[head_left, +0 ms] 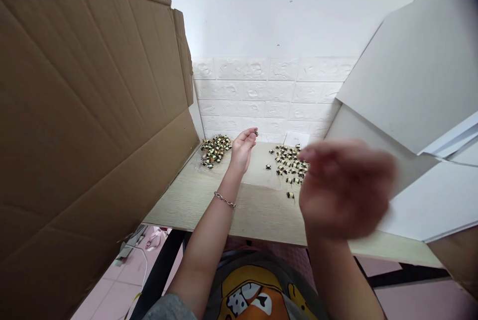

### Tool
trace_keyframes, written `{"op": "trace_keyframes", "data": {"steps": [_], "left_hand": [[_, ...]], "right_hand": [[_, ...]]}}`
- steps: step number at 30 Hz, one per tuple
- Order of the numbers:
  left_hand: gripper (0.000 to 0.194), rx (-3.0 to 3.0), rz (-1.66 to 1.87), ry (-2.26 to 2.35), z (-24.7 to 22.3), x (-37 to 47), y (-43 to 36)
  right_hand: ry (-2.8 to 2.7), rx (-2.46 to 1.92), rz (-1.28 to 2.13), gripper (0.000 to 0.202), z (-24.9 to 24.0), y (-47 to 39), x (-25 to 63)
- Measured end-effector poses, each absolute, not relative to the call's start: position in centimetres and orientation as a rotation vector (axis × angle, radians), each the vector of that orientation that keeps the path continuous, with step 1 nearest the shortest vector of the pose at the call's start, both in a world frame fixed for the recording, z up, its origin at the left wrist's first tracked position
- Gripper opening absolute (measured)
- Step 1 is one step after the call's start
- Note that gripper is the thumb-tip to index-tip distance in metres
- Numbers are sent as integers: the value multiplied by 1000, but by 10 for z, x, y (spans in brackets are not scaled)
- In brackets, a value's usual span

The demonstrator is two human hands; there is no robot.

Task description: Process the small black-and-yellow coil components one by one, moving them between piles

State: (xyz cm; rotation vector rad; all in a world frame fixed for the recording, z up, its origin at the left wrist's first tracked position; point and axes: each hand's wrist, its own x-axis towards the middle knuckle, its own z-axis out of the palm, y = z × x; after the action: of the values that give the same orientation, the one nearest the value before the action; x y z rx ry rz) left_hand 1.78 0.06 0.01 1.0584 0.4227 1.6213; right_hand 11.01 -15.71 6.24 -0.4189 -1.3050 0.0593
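Observation:
My left hand [243,150], with a chain bracelet [224,199] on its wrist, is raised over the table between two piles. Its thumb and fingertips pinch a small dark part [256,133], too small to make out clearly. My right hand [345,188] is up close to the camera and smeared by motion, so its fingers and anything in them cannot be told. Left of my left hand lies a heap of small black-and-yellow coil-like parts [216,150] with thin wires. More such parts [287,163] are spread loosely on the right, partly hidden behind my right hand.
The pale wooden table [261,215] carries a clear sheet [257,173] near the wall. A tall cardboard panel [93,96] closes off the left side. White boards [414,71] lean along the right. White brick-pattern wall [269,91] stands behind.

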Motion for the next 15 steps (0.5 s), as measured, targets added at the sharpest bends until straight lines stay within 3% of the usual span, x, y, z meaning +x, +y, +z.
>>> {"op": "trace_keyframes", "data": {"steps": [6, 10, 15], "left_hand": [[14, 1006, 1424, 257, -1, 6, 3], [18, 1069, 1345, 179, -3, -1, 8], [18, 1091, 1242, 197, -4, -7, 7]], "right_hand": [[-1344, -913, 429, 37, 41, -39, 122], [-1577, -1011, 905, 50, 28, -22, 115], [-1521, -923, 1277, 41, 23, -26, 102]]}}
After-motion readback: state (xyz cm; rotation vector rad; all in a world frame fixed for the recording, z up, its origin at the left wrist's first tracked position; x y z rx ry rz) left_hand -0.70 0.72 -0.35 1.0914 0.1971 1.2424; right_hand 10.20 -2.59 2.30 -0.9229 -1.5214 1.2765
